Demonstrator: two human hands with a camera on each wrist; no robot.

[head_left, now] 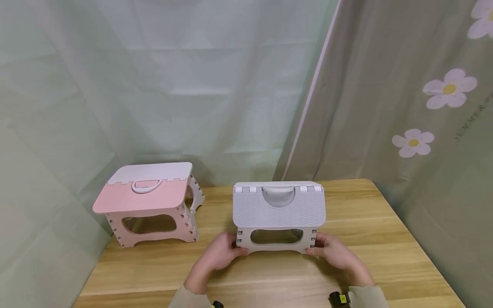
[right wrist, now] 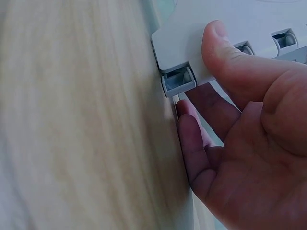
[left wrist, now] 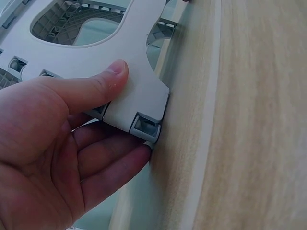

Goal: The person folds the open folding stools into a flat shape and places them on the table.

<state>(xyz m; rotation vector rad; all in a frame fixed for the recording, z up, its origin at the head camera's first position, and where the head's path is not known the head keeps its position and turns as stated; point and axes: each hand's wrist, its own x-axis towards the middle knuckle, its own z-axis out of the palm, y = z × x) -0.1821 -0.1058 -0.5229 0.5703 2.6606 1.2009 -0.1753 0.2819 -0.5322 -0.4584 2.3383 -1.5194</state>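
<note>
A light grey folding stool [head_left: 279, 214] stands on the wooden table in front of me. Its top slopes toward me, with a carry handle [head_left: 278, 189] near the far edge. My left hand [head_left: 222, 251] grips the lower left corner of the stool's near leg panel [left wrist: 139, 62]. In the left wrist view, the thumb lies on the panel's face and the fingers reach round behind the edge. On the opposite lower corner, my right hand [head_left: 333, 252] pinches the panel the same way, its thumb [right wrist: 218, 45] on the face. Some fingertips are hidden behind the legs.
A pink and white folding stool [head_left: 144, 196] stands unfolded at the table's left side. The wooden table [head_left: 366, 222] reaches back to a pale curtain [head_left: 192, 85]. A flowered curtain [head_left: 385, 85] hangs along the right side.
</note>
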